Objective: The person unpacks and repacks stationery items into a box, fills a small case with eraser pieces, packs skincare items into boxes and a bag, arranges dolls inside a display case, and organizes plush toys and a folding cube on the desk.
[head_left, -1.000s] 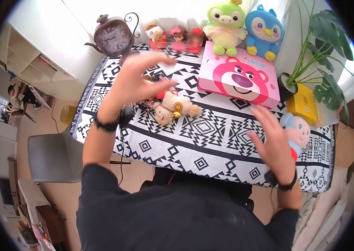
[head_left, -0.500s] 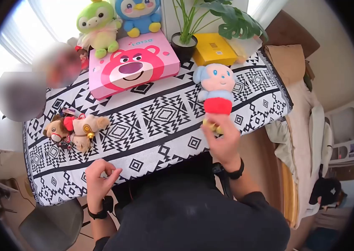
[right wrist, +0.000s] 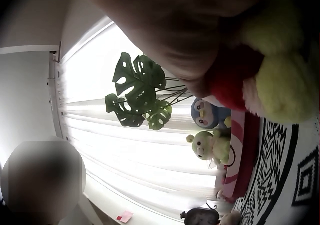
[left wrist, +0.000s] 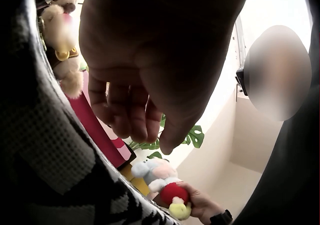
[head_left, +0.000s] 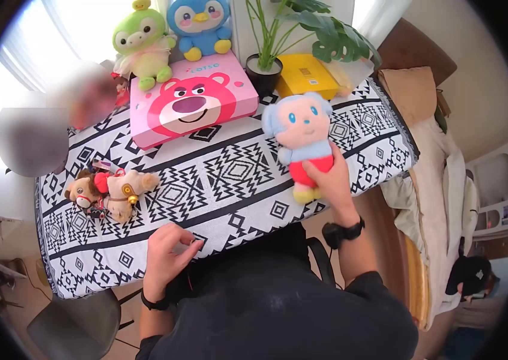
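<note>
A plush puppy (head_left: 308,135) with light-blue ears, a pink face, red trousers and yellow feet leans upright near the right front of the table. My right hand (head_left: 333,183) grips it around the red trousers, thumb across the front. In the right wrist view its yellow feet (right wrist: 285,90) show close to the palm. My left hand (head_left: 170,255) hangs at the table's front edge, fingers loosely bent and holding nothing. Nearest to it lie small plush toys: a cream one (head_left: 123,192) with a gold bell and a brown one (head_left: 80,191) with a red strap.
A pink bear-printed box (head_left: 230,99) stands at the back, bearing a green plush (head_left: 142,45) and a blue penguin plush (head_left: 200,27). Right of it are a potted plant (head_left: 264,72) and a yellow box (head_left: 308,78). A patterned cloth (head_left: 242,168) covers the table; a grey chair (head_left: 77,324) is at front left.
The head view has swung right. My right hand has taken hold of the plush puppy and shifted it left and toward me. My left hand has come from over the small toys to the front edge.
</note>
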The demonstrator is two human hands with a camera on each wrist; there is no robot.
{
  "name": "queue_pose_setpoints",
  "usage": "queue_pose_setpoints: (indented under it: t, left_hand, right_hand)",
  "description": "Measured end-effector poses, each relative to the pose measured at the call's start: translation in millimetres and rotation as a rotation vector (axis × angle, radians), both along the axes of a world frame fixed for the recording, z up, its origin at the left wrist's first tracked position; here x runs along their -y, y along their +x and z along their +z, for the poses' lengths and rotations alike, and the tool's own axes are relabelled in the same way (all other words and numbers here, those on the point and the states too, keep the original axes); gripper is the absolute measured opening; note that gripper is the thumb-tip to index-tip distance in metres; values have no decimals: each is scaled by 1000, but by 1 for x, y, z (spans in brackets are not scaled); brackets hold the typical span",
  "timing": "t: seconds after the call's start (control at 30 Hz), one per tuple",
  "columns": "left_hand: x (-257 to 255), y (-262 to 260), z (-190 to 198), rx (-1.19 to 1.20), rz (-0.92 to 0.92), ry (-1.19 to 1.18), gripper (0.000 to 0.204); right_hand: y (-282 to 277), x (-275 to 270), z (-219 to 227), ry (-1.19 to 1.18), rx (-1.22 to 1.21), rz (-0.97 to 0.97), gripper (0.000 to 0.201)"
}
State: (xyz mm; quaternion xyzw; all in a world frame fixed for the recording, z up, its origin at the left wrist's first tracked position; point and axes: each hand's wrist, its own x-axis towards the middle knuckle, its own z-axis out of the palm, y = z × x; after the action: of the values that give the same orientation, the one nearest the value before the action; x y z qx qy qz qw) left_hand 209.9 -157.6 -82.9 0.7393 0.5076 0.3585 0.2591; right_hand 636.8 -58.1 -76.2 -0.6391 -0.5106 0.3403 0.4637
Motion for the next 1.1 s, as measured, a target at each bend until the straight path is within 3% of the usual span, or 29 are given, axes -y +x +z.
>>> queue_pose_setpoints:
  t: [0.07,0.1,0.17,0.2,0.27,0.33,0.47,0.53,0.57,0.6,0.67,0.7,0.73,0.8,0.87,0.9,0.97,1.03,1.1]
  left_hand:
    - [-5,9,4,94,-51,56,25]
    - [-6,8,6,102,-93,-17,40]
    - [-11,23,3,308,-78,-122,76]
    - [-13,26,-13,479,-135,-166,114]
    - [-18,41,-15,945,-140,-290,137]
    - [-21,41,-19,1194,-54,-362,133]
    - [-26,37,-2,1285,21,-427,123]
    - [-25,37,-9,1233,-66,-373,108]
    - [-25,39,-7,1233,-70,-380,108]
    - [-24,42,-3,1233,-11,-382,101]
    - [-22,44,2,1233,47,-389,94]
    - [-22,39,4,1165,89,-406,90]
    - [-21,36,5,1098,132,-420,87]
    - [-20,34,11,1095,118,-425,86]
    - [-20,33,24,827,107,-373,98]
    - [-21,35,26,826,107,-373,98]
    - [-28,40,29,1059,-72,-133,112]
    - [-32,34,26,1091,-57,-181,116]
    - [-32,34,25,1125,-43,-222,117]
  right_hand:
    - [-34,29,6,137,-187,127,101]
    - [-51,41,10,132,-199,143,101]
    - [-84,59,17,190,-91,370,106]
    - [-100,61,16,184,-115,394,106]
    - [-128,66,14,186,-55,607,105]
    - [-146,62,13,160,-18,716,109]
    - [-157,51,19,125,-82,745,119]
    - [-162,47,30,-8,-532,705,116]
    - [-155,41,31,-8,-336,785,107]
    - [-158,40,33,-11,-337,777,107]
    - [-171,39,40,-110,-384,645,89]
    - [-174,37,35,-72,-451,629,76]
    - [-174,36,31,-73,-450,631,76]
    - [-173,33,26,-57,-522,642,73]
    - [-171,30,28,-77,-520,643,76]
    - [-171,29,30,-97,-518,636,78]
    - [-171,30,34,-53,-488,658,81]
    - [-172,33,32,-11,-456,680,85]
    - [-178,39,25,193,-582,652,90]
